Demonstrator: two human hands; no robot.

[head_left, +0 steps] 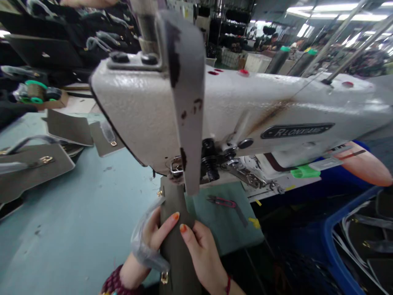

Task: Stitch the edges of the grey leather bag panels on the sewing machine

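Observation:
A long dark grey-brown bag panel (176,254) runs from the bottom edge up under the head of a white sewing machine (144,106). My left hand (153,235) grips the panel's left side, thumb on top, and passes through a plastic-wrapped handle (143,250) fixed there with gold buckles. On the right side my right hand (205,252) holds the same panel, thumb on top and fingers curled at the edge. The two thumb tips are close together but apart. The needle area is mostly hidden behind the machine's grey upright bar (187,106).
Similar panels with handles (33,166) lie on the pale blue table (92,229) at left. Pink-handled thread snips (221,201) rest right of the panel. A blue bin (331,233) with more pieces stands at lower right. Thread spools (37,91) sit in a carton at back left.

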